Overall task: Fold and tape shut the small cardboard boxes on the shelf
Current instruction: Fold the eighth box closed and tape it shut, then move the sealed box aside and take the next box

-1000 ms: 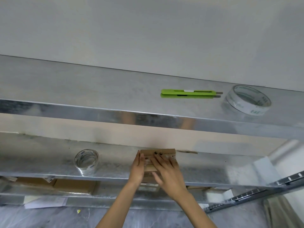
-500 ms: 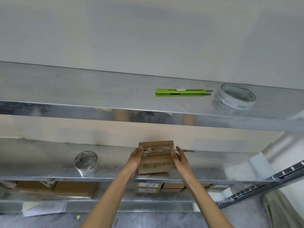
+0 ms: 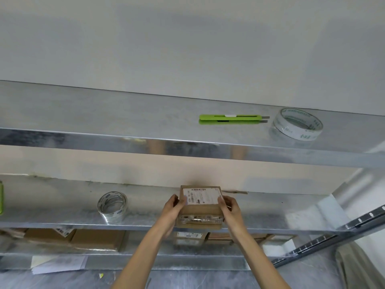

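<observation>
Entry: a plain pale grey wall (image 3: pixel 187 49) is recorded behind galvanised metal shelving, in which an upper shelf (image 3: pixel 104 113), a middle shelf (image 3: pixel 52 207) and a lower shelf (image 3: pixel 187 261) are mounted, with a slotted rail (image 3: pixel 354 223) fitted at the right and a mottled grey floor (image 3: pixel 62 281) laid beneath.

Two tape rolls (image 3: pixel 298 124) (image 3: pixel 112 206), one green cutter (image 3: pixel 230 119), one held box (image 3: pixel 200 209).

Green object (image 3: pixel 1 198) cut off by the left edge, label (image 3: pixel 201 196) print on the small box (image 3: pixel 200 211) too small to read, its sides covered by the left hand (image 3: pixel 174 207) and right hand (image 3: pixel 230 207), lower boxes (image 3: pixel 93 239) blurred, half hidden behind the shelf lip (image 3: pixel 83 224).
</observation>
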### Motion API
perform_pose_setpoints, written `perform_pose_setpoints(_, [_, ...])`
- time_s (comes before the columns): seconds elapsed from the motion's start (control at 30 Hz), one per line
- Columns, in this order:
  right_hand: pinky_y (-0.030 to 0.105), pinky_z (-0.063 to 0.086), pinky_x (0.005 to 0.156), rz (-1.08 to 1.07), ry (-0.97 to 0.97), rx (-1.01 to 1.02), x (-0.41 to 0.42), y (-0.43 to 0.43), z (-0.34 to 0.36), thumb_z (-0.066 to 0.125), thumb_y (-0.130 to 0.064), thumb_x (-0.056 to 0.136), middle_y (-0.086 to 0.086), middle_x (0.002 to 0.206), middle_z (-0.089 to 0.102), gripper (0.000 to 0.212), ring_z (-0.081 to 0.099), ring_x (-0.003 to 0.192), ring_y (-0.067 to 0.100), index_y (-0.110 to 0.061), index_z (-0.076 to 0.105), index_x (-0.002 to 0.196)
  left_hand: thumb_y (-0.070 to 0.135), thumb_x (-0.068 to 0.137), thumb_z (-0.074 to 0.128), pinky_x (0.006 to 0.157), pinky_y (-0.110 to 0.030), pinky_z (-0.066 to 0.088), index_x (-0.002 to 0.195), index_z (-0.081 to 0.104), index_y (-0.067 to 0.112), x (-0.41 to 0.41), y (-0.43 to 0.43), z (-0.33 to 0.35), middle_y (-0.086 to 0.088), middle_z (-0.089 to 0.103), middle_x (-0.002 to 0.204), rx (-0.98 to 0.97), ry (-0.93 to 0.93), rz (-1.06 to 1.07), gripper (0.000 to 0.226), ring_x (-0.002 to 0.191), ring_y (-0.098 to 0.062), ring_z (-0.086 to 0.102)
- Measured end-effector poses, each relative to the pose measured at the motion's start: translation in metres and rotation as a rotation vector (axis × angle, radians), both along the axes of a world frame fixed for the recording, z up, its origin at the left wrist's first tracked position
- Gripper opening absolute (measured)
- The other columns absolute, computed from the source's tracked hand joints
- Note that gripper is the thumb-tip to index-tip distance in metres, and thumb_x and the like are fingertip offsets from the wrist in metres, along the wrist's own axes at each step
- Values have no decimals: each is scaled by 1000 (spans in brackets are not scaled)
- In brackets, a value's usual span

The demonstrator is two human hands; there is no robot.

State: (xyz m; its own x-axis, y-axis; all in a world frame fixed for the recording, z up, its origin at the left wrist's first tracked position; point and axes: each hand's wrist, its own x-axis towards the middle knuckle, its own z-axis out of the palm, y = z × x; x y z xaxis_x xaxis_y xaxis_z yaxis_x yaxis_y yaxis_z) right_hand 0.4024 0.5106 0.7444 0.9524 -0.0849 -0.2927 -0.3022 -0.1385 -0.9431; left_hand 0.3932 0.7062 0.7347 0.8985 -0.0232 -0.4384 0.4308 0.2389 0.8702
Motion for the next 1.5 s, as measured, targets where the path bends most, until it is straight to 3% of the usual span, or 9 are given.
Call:
perform_pose_setpoints(0.23, [35,45,101,-60,-22,-4,-20,3,4,57,-12,93,6,117,57,24,54,110,19,-13,47,115,27,92,57,94,-51,49,129,51,11,-13,-7,6,-10,64,120,35,-17,58,40,109,-26,62])
perform_pose_setpoints(0.5, [41,46,100,-161,-46,44,-68,-22,-3,61,-12,91,1,112,60,24,56,109,17,-13,52,113,12,96,51,55,-23,55,129,49,7,-47,-35,7,-14,62,118,42,-45,60,33,90,-18,63])
perform_pose_setpoints(0.57, [38,47,98,-176,-66,59,-84,-34,-4,62,-12,90,3,113,61,23,57,108,17,-15,54,111,9,96,50,59,-27,57,126,51,8,-62,-47,9,-13,61,118,58,-68,71,30,90,-18,61])
perform_pose_setpoints(0.67, [31,48,92,-164,-88,106,-108,-61,-6,63,-12,90,7,115,62,20,57,109,19,-17,54,107,11,96,52,89,-53,51,121,54,13,-88,-73,10,-13,62,121,104,-73,70,26,101,-24,59])
perform_pose_setpoints(0.77, [31,49,89,-146,-95,121,-138,-98,-7,63,-12,90,4,113,63,20,58,106,18,-20,53,106,11,95,54,90,-59,48,121,54,14,-118,-111,9,-11,62,117,94,-62,104,26,101,-26,60])
perform_pose_setpoints(0.93, [32,51,88,-121,-68,49,-201,-186,-16,63,-11,90,3,110,64,21,59,104,17,-20,53,106,9,89,63,82,-30,51,122,56,8,-185,-191,-12,-10,62,119,243,-64,59,34,103,-22,59])
perform_pose_setpoints(1.17, [43,50,87,-205,96,-7,-280,-287,-47,62,-5,88,5,107,62,22,59,97,19,-23,54,97,4,82,70,83,-28,52,118,60,4,-259,-292,-35,-8,64,112,309,43,-34,37,100,-19,59])
perform_pose_setpoints(1.33, [37,48,88,-193,66,-103,-258,-328,-59,62,5,83,7,105,61,26,57,100,19,-10,52,101,-4,76,72,81,-34,54,113,58,3,-234,-337,-45,-8,63,106,426,60,-48,40,91,-17,58])
perform_pose_setpoints(1.5, [30,48,82,-93,16,-298,-178,-355,-103,61,16,76,9,101,54,42,55,96,23,-10,42,103,-10,73,69,64,-12,42,85,55,12,-160,-368,-81,-3,60,93,602,-96,-38,29,86,-17,56])
